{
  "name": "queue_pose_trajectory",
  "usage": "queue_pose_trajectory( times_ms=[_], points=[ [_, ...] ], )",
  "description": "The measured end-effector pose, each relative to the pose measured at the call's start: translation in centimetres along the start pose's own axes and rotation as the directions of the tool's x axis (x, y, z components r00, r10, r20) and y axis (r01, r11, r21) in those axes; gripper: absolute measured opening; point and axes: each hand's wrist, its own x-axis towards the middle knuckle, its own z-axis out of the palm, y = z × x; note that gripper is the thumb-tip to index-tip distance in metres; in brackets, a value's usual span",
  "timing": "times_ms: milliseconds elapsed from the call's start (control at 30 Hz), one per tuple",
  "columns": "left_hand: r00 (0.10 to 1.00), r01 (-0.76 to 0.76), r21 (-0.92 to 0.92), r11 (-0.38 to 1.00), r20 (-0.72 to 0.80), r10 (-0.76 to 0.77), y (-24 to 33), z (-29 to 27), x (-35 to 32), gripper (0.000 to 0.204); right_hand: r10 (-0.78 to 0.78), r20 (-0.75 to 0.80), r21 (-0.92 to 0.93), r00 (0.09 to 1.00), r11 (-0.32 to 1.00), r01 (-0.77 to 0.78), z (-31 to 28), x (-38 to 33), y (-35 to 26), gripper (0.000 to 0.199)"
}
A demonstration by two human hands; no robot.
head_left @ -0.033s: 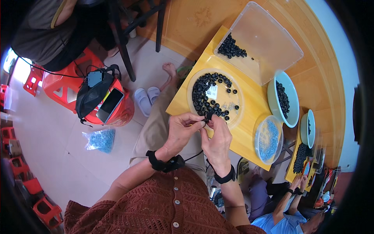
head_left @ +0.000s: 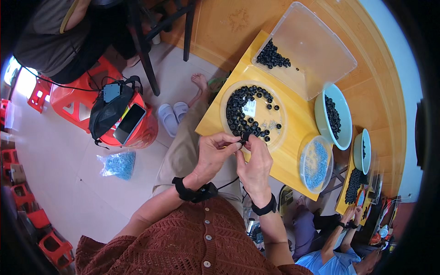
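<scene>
- A yellow table [head_left: 293, 158] is seen ahead of the person, carrying a clear round dish [head_left: 275, 137] of black rings [head_left: 238, 110], a clear rectangular tub [head_left: 321, 50] with more rings in one corner, and a round dish of small blue parts [head_left: 315, 163].
- A pale green bowl [head_left: 323, 126] of black pieces stands at the table's far right edge.
- On the floor to the left, a red stool [head_left: 68, 103] bearing a black bag [head_left: 107, 110] and a phone [head_left: 130, 123] is noted, with a bag of blue parts [head_left: 118, 164] near it.
- Another person's hands [head_left: 350, 215] are at work at lower right.
- A single black ring [head_left: 245, 136] is pinched between left hand [head_left: 213, 153] and right hand [head_left: 254, 165], fingertips closed on it, just over the dish's near rim.
- The ring is largely covered by fingers; its axis cannot be determined.
</scene>
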Motion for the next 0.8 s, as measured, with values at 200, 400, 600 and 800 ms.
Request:
queue_pose_trajectory(
  times_ms=[200, 400, 600, 800],
  points=[
    [0.997, -0.031, 0.061, 0.998, -0.069, 0.036, -1.1, 0.2, -0.3, 0.010, -0.038, 0.067, -0.155, 0.997, 0.987, 0.048, 0.3, 0.2, -0.4, 0.031],
    [0.997, 0.026, 0.049, 0.998, -0.068, -0.022, -1.3, -0.1, -0.2, 0.009, -0.041, 0.044, -0.178, 0.998, 0.983, 0.048, 0.7, -0.1, 0.1, 0.031],
    [0.977, 0.214, -0.166, 0.963, 0.015, -0.214, -1.2, -1.2, 0.1, 0.012, 0.112, -0.052, 0.143, 0.992, 0.984, -0.104, 1.1, -0.3, 1.1, 0.031],
    [0.975, 0.219, -0.183, 0.958, 0.066, -0.211, -1.2, -1.5, 0.1, 0.013, 0.103, -0.001, 0.189, 0.995, 0.977, -0.101, 0.4, -0.1, 0.8, 0.026]
  ],
)
